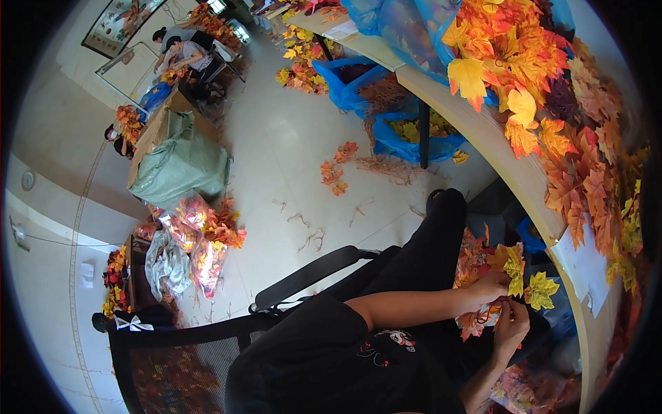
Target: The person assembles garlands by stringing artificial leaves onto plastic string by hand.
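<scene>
My left hand (488,287) is closed, its fingers pinching beside a yellow-green artificial maple leaf (514,270). Just below it, my right hand (512,326) is also closed, its thumb and fingertips pinched together close to the left fingertips. A second yellow-green leaf (542,292) sticks out to the right of the two hands. What lies between the right fingertips looks like a thin stem, too small to make out fully. Orange-red artificial leaves (472,324) hang under and around the hands, over my lap.
A curved table (514,155) at the right bears heaped orange and yellow leaves (507,52) and white paper (586,269). Blue bags (407,145) of leaves stand beneath it. Loose stems litter the floor (276,165). Leftward are a large green sack (183,165) and bagged leaves (208,262); people (189,55) work far off.
</scene>
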`<act>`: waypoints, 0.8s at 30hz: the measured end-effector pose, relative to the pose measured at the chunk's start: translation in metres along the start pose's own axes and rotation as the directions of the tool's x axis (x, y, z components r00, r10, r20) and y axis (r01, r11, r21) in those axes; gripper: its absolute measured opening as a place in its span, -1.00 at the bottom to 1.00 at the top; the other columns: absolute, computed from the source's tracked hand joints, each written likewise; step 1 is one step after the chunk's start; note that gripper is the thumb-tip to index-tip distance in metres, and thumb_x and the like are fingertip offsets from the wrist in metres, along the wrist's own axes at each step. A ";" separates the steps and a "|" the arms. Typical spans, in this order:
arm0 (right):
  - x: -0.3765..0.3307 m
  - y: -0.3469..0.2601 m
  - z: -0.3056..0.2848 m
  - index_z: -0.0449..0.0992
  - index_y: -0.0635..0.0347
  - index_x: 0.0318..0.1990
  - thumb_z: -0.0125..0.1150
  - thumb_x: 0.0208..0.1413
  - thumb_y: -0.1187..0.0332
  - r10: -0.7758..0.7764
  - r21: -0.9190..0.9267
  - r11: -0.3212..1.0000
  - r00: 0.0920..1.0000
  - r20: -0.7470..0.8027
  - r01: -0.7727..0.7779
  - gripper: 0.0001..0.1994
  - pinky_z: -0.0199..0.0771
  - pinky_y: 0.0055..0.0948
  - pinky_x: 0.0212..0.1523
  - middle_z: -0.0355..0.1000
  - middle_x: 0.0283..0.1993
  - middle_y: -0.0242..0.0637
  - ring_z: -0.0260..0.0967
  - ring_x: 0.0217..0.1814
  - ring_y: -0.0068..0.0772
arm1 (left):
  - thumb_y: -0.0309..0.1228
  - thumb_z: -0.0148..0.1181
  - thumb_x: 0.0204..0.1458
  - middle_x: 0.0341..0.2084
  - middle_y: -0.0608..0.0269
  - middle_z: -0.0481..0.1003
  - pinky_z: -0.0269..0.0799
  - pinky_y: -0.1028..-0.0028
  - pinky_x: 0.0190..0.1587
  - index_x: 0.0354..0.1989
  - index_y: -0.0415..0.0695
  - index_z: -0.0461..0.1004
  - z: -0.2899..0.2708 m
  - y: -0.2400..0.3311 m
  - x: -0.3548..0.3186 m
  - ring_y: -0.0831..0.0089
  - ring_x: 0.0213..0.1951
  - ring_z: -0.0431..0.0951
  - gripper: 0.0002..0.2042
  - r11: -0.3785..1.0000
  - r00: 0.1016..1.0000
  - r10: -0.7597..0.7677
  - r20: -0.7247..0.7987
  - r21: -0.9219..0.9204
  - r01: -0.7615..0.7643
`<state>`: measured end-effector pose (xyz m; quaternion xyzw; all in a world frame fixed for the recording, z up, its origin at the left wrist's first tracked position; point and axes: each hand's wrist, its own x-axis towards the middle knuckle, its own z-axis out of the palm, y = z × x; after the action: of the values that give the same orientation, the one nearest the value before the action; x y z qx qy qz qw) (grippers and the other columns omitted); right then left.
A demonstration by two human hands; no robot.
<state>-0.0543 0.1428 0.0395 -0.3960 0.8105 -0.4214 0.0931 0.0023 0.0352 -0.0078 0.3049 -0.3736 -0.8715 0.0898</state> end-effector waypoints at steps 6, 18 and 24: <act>-0.001 0.011 0.002 0.46 0.39 -0.41 0.10 -0.02 0.49 0.031 0.033 0.999 0.999 -0.010 -0.030 -0.90 0.23 -0.50 -0.53 0.37 -0.56 -0.21 0.25 -0.59 -0.45 | -0.53 0.07 -0.05 -0.44 0.36 0.45 0.36 0.62 -0.39 -0.29 -0.17 0.44 0.004 0.011 -0.009 0.61 -0.42 0.43 -0.87 1.000 0.999 -0.027 0.025 0.011 0.027; 0.000 0.011 0.008 0.43 0.38 -0.47 0.11 -0.06 0.52 0.054 0.028 0.998 0.998 -0.016 -0.053 -0.92 0.21 -0.43 -0.55 0.33 -0.58 -0.16 0.23 -0.61 -0.33 | -0.53 0.06 -0.02 -0.44 0.39 0.45 0.32 0.67 -0.42 -0.32 -0.18 0.44 -0.002 0.006 -0.004 0.67 -0.43 0.41 -0.90 0.998 0.996 0.012 0.093 0.062 -0.018; 0.001 0.017 0.008 0.41 0.39 -0.48 0.09 -0.04 0.52 0.066 0.177 0.982 0.997 -0.035 -0.059 -0.92 0.17 -0.48 -0.55 0.30 -0.61 -0.23 0.17 -0.61 -0.48 | -0.47 0.09 -0.02 -0.43 0.42 0.45 0.35 0.63 -0.40 -0.32 -0.16 0.44 -0.001 0.009 0.002 0.65 -0.40 0.43 -0.90 1.000 0.986 -0.014 0.168 -0.022 0.018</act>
<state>-0.0611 0.1430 0.0219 -0.3520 0.7839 -0.4962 0.1243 0.0005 0.0278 -0.0024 0.2321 -0.3673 -0.8990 0.0544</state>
